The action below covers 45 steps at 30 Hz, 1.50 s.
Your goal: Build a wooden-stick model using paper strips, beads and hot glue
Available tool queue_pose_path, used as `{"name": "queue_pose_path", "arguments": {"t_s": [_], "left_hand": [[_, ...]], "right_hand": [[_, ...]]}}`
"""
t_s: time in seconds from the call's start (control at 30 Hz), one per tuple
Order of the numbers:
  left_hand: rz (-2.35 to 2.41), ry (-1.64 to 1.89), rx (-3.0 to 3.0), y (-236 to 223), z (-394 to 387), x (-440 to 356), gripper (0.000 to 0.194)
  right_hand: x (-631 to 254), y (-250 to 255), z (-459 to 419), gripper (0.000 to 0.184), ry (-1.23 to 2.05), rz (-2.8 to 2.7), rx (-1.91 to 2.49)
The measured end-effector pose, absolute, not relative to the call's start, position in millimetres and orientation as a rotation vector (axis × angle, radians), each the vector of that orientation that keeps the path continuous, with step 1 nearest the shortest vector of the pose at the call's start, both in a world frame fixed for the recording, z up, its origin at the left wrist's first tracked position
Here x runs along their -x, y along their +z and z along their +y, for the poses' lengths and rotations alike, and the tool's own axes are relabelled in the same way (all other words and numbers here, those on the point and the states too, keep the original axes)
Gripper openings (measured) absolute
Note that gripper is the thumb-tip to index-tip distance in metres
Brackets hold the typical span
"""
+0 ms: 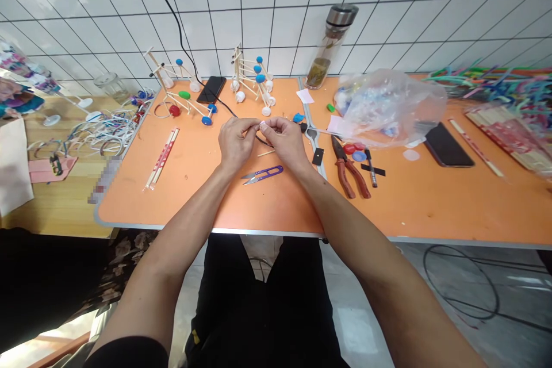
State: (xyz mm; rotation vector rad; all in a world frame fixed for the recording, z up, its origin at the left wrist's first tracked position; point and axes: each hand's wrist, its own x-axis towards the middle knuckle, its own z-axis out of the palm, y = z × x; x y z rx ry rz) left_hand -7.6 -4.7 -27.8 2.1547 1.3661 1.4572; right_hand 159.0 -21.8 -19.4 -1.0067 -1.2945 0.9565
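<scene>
1. Both bare forearms reach forward over the smooth orange tabletop (pixel 198 207), angled inward so that the left hand (pixel 236 141) and right hand (pixel 285 139) meet near the middle, wrists bent slightly and backs of the hands up.
2. A small whitish piece (pixel 263 125) sits at the meeting fingertips, above the tabletop; its material is too small to tell.
3. Just nearer the person lie slim metal snips with a looped purple handle (pixel 269 172), blades pointing left. A thin pale wooden stick (pixel 266 153) lies between the hands, and a black cable (pixel 224 106) runs behind them.
4. Beyond stand two frames of pale sticks, a left one (pixel 183 95) and a right one (pixel 254 83), with rounded blue and white pieces at their joints.
5. The right hand is nearly closed, thumb and index finger pinching the whitish piece.
6. The left hand's thumb and index finger are pinched together beside it; whether they grip it too, I cannot tell.
</scene>
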Motion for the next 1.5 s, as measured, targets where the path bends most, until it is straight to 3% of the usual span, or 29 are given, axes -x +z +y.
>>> {"name": "queue_pose_path", "arguments": {"t_s": [0.2, 0.53, 1.03, 1.3, 1.5], "left_hand": [[1.439, 1.429, -2.283, -28.9, -5.4, 8.3, 0.019], [1.488, 1.379, -2.324, -26.5, -9.4, 6.9, 0.02], [1.245, 1.247, -1.927, -21.2, -2.4, 5.9, 0.015], [1.067, 1.336, -1.582, -21.5, 7.5, 6.5, 0.014], [1.044, 1.36, -1.418, -16.9, 9.3, 7.7, 0.015]], "right_hand": [[-159.3, -17.7, -23.0, 0.047, 0.956, -1.298, 1.002], [-159.5, -11.9, -25.6, 0.025, 0.926, -1.3, 1.089], [-167.9, -13.5, -22.7, 0.019, 0.77, -1.421, 1.208], [-165.2, -13.7, -21.8, 0.024, 0.92, -1.427, 1.114], [-160.1, -11.2, -22.3, 0.049, 1.023, -1.316, 1.092]]}}
